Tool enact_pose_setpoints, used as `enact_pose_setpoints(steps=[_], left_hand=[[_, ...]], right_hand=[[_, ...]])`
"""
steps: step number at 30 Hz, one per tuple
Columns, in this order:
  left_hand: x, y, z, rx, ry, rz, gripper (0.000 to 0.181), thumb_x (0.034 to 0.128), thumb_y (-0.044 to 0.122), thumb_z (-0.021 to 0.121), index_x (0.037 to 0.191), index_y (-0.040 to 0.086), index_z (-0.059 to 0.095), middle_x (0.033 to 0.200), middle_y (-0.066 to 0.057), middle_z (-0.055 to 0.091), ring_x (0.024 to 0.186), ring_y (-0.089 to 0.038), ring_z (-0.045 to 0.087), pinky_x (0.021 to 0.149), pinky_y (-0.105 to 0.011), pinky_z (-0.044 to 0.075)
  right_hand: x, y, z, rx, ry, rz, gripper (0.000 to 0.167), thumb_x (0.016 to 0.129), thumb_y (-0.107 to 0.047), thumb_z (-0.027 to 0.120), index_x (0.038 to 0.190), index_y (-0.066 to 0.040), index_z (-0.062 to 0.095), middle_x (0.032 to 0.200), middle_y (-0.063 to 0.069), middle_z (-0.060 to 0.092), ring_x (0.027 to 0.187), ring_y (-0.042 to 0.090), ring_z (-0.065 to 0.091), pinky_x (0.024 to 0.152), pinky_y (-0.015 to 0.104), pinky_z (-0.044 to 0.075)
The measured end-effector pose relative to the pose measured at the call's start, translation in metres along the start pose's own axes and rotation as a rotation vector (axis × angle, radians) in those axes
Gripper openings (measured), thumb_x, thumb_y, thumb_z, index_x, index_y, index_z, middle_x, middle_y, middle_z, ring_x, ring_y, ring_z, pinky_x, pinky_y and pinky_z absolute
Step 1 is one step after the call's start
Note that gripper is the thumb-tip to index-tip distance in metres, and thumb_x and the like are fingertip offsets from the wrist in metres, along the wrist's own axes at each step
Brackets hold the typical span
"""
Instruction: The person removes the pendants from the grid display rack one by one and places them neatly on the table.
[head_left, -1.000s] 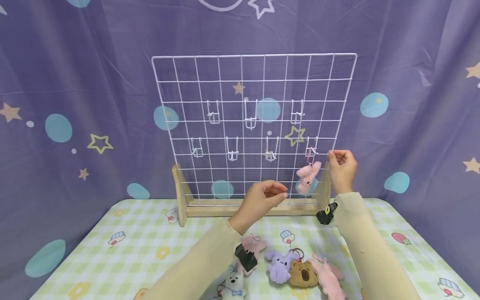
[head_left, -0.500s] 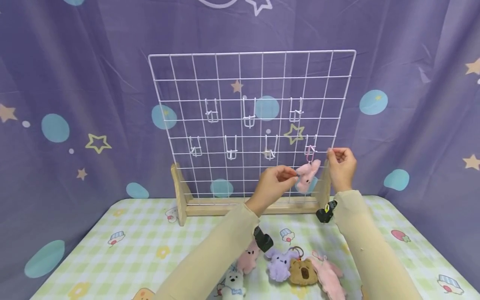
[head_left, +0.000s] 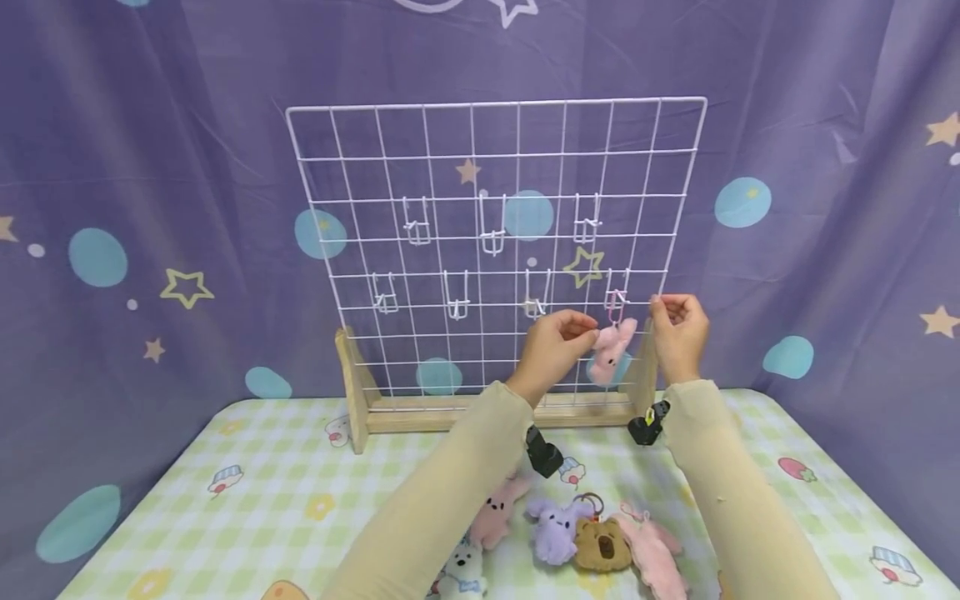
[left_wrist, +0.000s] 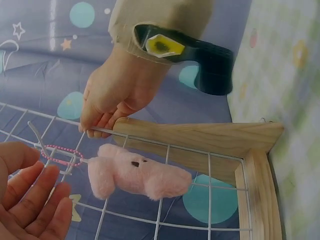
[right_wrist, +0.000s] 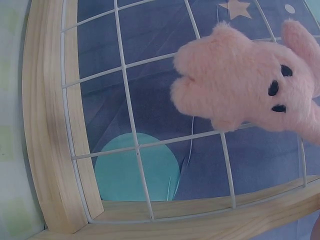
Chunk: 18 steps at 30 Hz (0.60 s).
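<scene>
A pink plush bunny keychain [head_left: 613,354] hangs by its pink bead chain [left_wrist: 59,162] from a lower-row hook at the right of a white wire grid rack [head_left: 495,103]. My left hand [head_left: 553,346] is just left of the plush; the left wrist view shows its fingers [left_wrist: 37,200] loosely bent, apart from chain and plush. With thumb and fingertips, my right hand [head_left: 681,333] pinches the rack's right edge wire, which the left wrist view also shows. The plush's face [right_wrist: 275,87] appears close up in the right wrist view, where my right hand is almost wholly out of sight.
Several white hooks, one being this hook [head_left: 492,242], sit in two rows on the grid. A wooden base [head_left: 427,421] supports it. In front lie a purple plush [head_left: 553,533], a brown bear [head_left: 602,546], pink plushes and a white one [head_left: 462,571], partly behind my arm.
My left hand has moved right and up toward the hanging pink plush. My right hand stays at the rack's edge. The head view has shifted slightly.
</scene>
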<state>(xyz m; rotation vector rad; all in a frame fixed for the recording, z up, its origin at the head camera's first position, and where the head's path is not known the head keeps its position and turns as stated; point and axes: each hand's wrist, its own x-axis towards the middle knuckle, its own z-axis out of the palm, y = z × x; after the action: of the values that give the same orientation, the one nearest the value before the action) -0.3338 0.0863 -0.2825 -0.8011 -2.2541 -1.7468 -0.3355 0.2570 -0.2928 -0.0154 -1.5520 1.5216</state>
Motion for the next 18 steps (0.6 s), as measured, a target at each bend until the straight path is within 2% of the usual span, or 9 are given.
enact_pose_setpoints(steps=[8,13,18], left_hand=[[0.012,-0.002,0.015,-0.005,0.105,-0.022,0.016,0.0853,0.009,0.067,0.100,0.001,0.068,0.092,-0.007,0.070,0.080,-0.010,0.062,0.070,-0.017,0.050],[0.017,-0.003,0.024,-0.019,0.163,-0.027,0.018,0.0846,0.006,0.067,0.100,-0.001,0.067,0.090,-0.008,0.069,0.079,-0.011,0.061,0.071,-0.017,0.049],[0.022,-0.003,0.030,0.017,0.206,-0.008,0.015,0.0832,0.006,0.068,0.096,-0.001,0.069,0.087,-0.009,0.070,0.075,-0.010,0.061,0.067,-0.016,0.048]], right_hand=[[0.001,0.002,0.001,-0.002,-0.005,-0.024,0.016,0.088,0.003,0.059,0.093,0.017,0.056,0.073,-0.002,0.057,0.063,0.001,0.053,0.061,0.011,0.043],[0.001,0.003,0.000,-0.011,-0.002,-0.026,0.015,0.088,0.002,0.060,0.093,0.015,0.056,0.074,-0.002,0.056,0.063,0.002,0.053,0.062,0.011,0.043],[0.002,0.003,0.000,0.003,-0.004,-0.023,0.015,0.087,0.003,0.060,0.092,0.016,0.056,0.074,-0.001,0.057,0.064,0.002,0.054,0.062,0.011,0.044]])
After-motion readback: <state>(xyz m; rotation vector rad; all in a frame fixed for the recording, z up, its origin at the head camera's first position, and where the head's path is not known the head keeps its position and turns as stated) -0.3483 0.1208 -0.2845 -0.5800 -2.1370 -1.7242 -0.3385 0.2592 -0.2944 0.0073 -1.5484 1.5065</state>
